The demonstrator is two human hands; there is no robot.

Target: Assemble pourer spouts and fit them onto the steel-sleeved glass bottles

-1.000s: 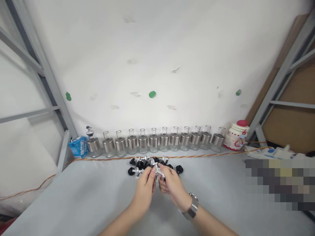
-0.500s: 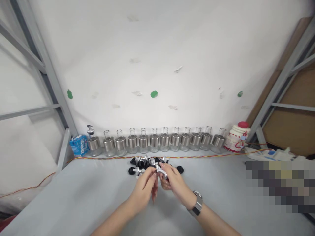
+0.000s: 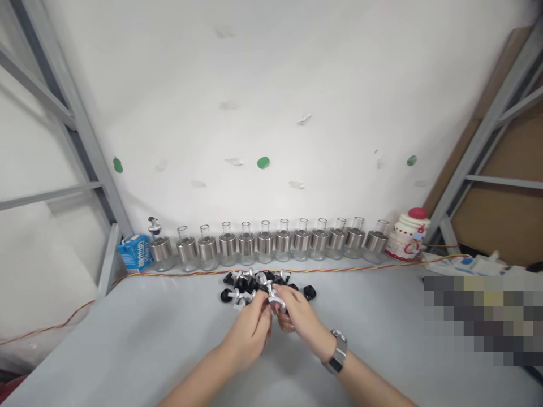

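Note:
Between my two hands is a silver bottle pourer [image 3: 276, 303], tilted, its far end partly hidden by fingers. My right hand [image 3: 299, 316], with a metal-band watch [image 3: 338, 353] on the wrist, grips it between thumb and fingers. Closed as well, my left hand [image 3: 251, 328] pinches at the pourer's left side with thumb and forefinger. Just beyond the hands lies a pile of black and silver pourers [image 3: 241, 284], partly covered by the fingers. One loose black piece [image 3: 309, 292] sits at the pile's right end.
Along the wall stands a row of glass bottles with steel sleeves [image 3: 246, 243]. The leftmost bottle [image 3: 160, 249] carries a pourer [image 3: 154, 226]. A blue carton [image 3: 136, 252] and a white jar with red lid [image 3: 407, 234] flank the row. A twisted wire [image 3: 339, 270] crosses the grey table [image 3: 139, 322].
My left fingers, which hung lower and looser, are now curled in closer around the pourer. The right hand keeps its grip. The view has shifted slightly.

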